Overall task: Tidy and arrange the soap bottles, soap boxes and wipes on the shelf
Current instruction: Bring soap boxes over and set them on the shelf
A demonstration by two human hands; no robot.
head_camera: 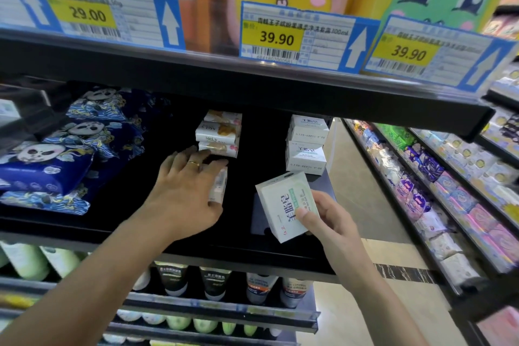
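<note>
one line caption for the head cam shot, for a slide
Left hand grips a small soap box by the MeLy stack; right hand holds a white soap box.

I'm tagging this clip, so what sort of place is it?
Most likely a shop's toiletries aisle: price tags clipped to the shelf edge, stacked soap boxes, and another stocked shelving run across the aisle.

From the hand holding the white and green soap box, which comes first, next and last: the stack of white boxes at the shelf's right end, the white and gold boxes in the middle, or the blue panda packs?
Measured from the right hand:
1. Stack of plain white soap boxes, just above it, at the shelf's right end.
2. Stack of white and gold soap boxes, mid-shelf, up and left.
3. Blue panda-print wipe packs, far left.
</note>
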